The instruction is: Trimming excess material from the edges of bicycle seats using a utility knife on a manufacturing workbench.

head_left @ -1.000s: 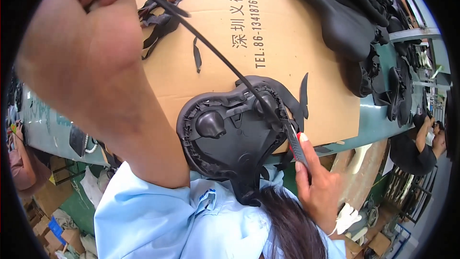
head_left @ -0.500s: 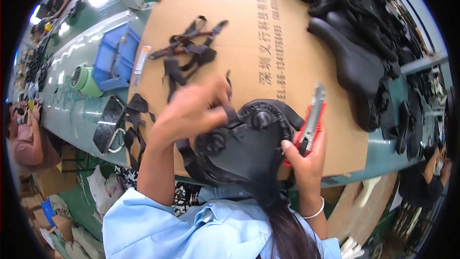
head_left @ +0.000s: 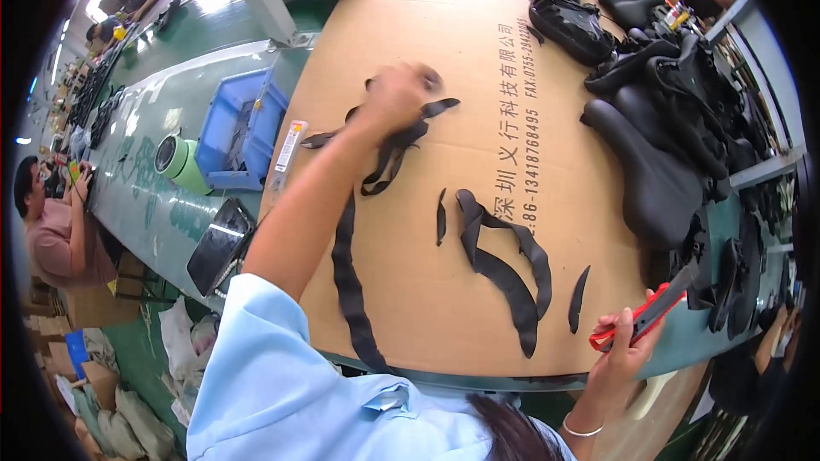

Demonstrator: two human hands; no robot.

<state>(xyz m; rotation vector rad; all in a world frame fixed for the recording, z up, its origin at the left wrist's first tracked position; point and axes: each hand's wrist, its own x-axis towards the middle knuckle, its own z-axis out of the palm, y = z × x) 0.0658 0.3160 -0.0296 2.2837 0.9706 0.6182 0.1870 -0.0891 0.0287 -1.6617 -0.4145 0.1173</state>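
My left hand is over a small heap of black strips on the cardboard sheet. Motion smears its fingers, so I cannot make out whether it grips anything. My right hand, at the near right edge of the board, is wrapped round a red utility knife whose blade points up and to the right. Between the hands lie a curled black strip and two short slivers, one of them a pointed scrap. A long black strip runs down the left side.
Black bicycle saddles are piled along the right. Left of the cardboard stand a blue bin, a green round container and a dark phone-like slab. Other people work at the far left, far right and back.
The saddle in front of me has left that spot, baring loose strips. My left hand has moved up and away to the heap; my right hand has moved right and nearer with the knife.
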